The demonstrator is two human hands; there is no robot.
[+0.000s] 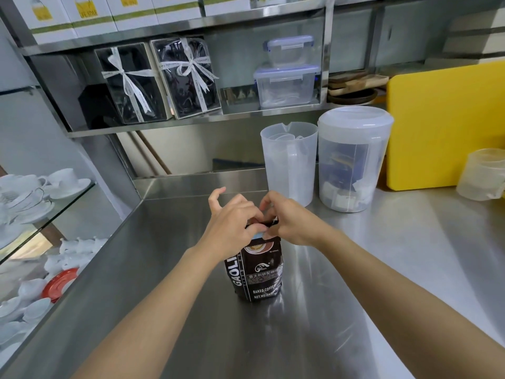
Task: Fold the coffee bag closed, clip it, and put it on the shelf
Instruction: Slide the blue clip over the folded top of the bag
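A dark brown coffee bag (258,272) with white lettering stands upright on the steel counter (191,310). Both of my hands are at its top edge. My left hand (232,222) pinches the top from the left, with its outer fingers spread. My right hand (289,221) grips the folded top from the right. A small light-blue piece (259,236), perhaps a clip, shows just under my left thumb; most of it is hidden. The steel shelf (191,120) runs along the wall behind the counter.
On the shelf stand two black gift boxes with white ribbons (161,80) and stacked clear lidded containers (287,77). A clear pitcher (288,162), a lidded clear tub (352,160), a yellow board (445,127) and a small cup (483,173) stand at the counter's back. White cups (27,192) fill glass shelves at left.
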